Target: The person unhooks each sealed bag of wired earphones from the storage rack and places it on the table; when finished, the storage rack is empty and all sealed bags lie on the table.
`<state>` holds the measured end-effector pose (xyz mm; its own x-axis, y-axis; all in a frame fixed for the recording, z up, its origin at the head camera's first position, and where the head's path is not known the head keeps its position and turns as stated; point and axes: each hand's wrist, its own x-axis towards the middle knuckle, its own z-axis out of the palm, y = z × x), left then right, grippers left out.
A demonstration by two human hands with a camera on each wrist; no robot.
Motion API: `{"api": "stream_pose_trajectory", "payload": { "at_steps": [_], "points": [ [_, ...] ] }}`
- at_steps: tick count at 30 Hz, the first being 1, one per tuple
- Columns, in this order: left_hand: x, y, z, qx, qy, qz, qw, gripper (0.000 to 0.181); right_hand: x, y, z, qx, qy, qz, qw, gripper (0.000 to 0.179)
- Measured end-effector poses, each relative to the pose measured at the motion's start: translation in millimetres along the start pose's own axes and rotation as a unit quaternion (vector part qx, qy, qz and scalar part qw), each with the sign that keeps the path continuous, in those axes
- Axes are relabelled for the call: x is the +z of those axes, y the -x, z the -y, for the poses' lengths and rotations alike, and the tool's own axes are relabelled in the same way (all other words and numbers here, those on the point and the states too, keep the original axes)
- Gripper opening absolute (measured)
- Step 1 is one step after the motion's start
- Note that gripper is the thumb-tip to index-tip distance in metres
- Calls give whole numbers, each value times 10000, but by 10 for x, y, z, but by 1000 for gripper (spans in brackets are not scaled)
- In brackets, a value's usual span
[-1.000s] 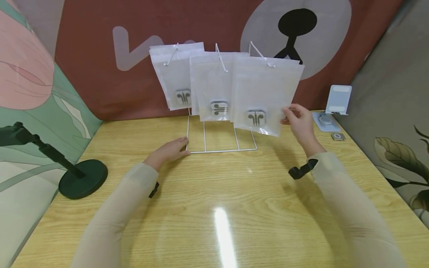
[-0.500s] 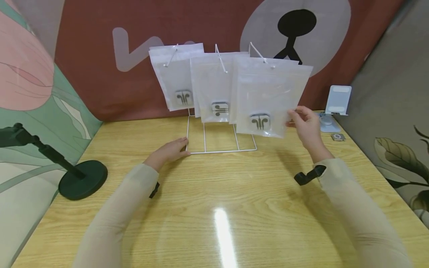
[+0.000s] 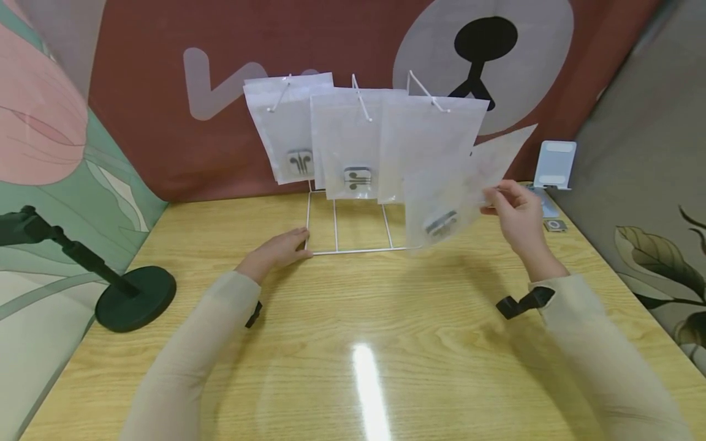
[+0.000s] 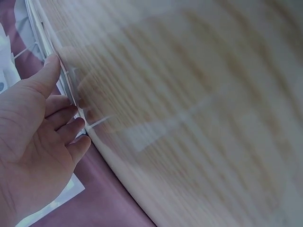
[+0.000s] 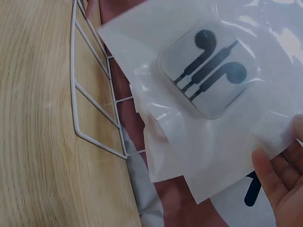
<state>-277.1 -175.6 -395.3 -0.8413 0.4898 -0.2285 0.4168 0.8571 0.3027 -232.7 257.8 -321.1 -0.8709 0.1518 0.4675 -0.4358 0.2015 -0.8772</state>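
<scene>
My right hand [image 3: 518, 217] pinches the edge of a clear zip bag [image 3: 449, 205] between thumb and fingers. Inside that bag lies a square case of wired earphones [image 5: 208, 71]. The bag tilts in front of a white wire display rack [image 3: 364, 250], off its right hook [image 3: 427, 92]. More white-backed bags hang on the rack: a left set [image 3: 289, 131], a middle set [image 3: 344, 141] and a right set [image 3: 432, 131]. My left hand [image 3: 276, 248] rests at the rack's left front corner, its fingers loosely bent and touching the wire.
A dark round-based stand [image 3: 135, 298] occupies the table's left side. At the right back are a light blue phone stand [image 3: 555, 164] and a small square silver device [image 3: 555, 226]. A red printed cloth [image 3: 143, 122] hangs behind the wooden table [image 3: 309, 343].
My right hand has drawn the front right bag off its hook, moving right and slightly down. The bag now tilts, exposing another behind it. My left hand stays at the rack's corner.
</scene>
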Motion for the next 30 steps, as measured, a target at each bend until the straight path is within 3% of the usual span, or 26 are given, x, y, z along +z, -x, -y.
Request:
{"api": "stream_pose_trajectory", "payload": {
  "at_steps": [2, 9, 12, 17, 19, 25, 29, 30],
  "points": [
    [9, -6, 4, 8, -13, 0, 10000, 67, -59, 44, 13, -45, 315, -69, 9995, 9],
    [2, 2, 1, -19, 20, 9, 10000, 66, -343, 167, -31, -284, -25, -423, 9987, 10],
    [-5, 9, -10, -36, 46, -1, 10000, 65, -478, 205, -79, -337, 276, -707, 9965, 10],
    [-3, 18, -26, 3, 18, -57, 10000, 64, -725, 217, -200, -19, 1020, -1300, 9863, 9],
    [-1, 20, -31, 16, 17, -73, 10000, 64, -818, 208, -249, 157, 1080, -1495, 9827, 10],
    [-3, 12, -35, -70, 42, -16, 10000, 65, -1031, 171, -352, 498, 600, -1813, 9803, 12],
    [-1, 4, -30, -89, 24, -23, 10000, 65, -1077, 154, -371, 880, 304, -1718, 9807, 11],
    [-2, 3, -30, -87, 10, -20, 10000, 65, -1091, 147, -399, 1007, 453, -1625, 9805, 10]
  ]
}}
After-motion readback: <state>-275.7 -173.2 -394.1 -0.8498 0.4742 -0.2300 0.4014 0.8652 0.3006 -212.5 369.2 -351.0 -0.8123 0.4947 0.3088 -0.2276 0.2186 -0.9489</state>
